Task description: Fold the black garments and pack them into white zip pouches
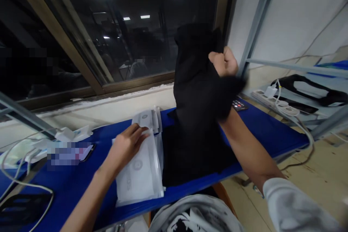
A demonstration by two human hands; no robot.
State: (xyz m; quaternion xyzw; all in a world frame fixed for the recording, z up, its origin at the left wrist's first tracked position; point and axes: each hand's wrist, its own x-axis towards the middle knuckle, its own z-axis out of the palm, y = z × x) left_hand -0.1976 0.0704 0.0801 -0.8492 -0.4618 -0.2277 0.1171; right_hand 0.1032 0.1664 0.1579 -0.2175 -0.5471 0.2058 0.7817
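My right hand is raised in a fist, gripping a black cloth garment that hangs down from it and blurs at its right edge. The garment's lower part lies spread on the blue tabletop. To the left, my left hand pinches the upper edge of a frosted white zip bag with a round printed mark. Behind that hand, more zip bags lie stacked beside the garment.
At the left lie a phone, white cables and chargers. A power strip and a black strap-like item rest on the right shelf. A dark device sits behind my right forearm. A window stands behind the table.
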